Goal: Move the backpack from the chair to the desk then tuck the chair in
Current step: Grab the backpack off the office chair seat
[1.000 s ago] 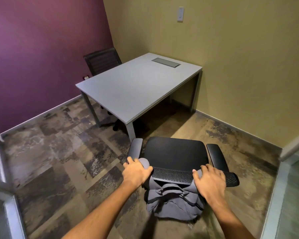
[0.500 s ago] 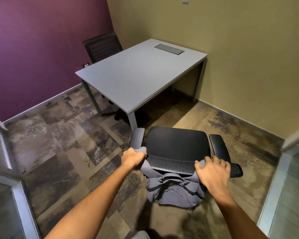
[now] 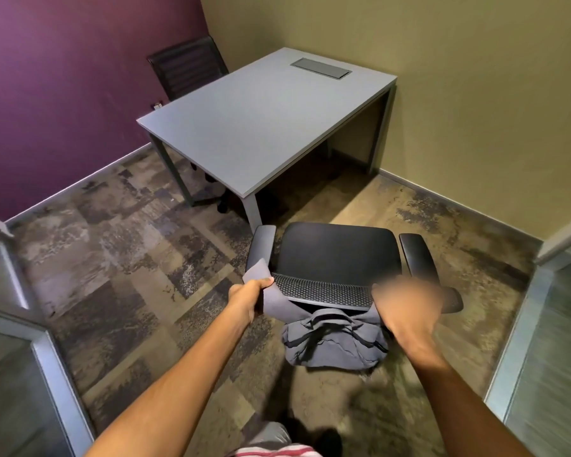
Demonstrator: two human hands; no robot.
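Observation:
A grey backpack (image 3: pixel 333 344) hangs down the back of a black office chair (image 3: pixel 337 255), its straps looped over the mesh backrest top. My left hand (image 3: pixel 248 293) is shut on the left strap at the backrest's left corner. Blurred by motion, my right hand (image 3: pixel 406 308) sits at the right strap by the backrest's right end; whether it grips is unclear. The grey desk (image 3: pixel 261 120) stands beyond the chair, its top bare except for a cable hatch.
A second dark chair (image 3: pixel 188 69) sits behind the desk against the purple wall (image 3: pixel 63 77). The tan wall (image 3: pixel 475 94) runs along the right. Glass partition frames (image 3: pixel 47 374) flank me on both sides. Patterned carpet lies to the left of the chair.
My left hand closed on the strap and pulled it up off the backrest corner. My right hand has moved fast over the right strap. The view drew back a little.

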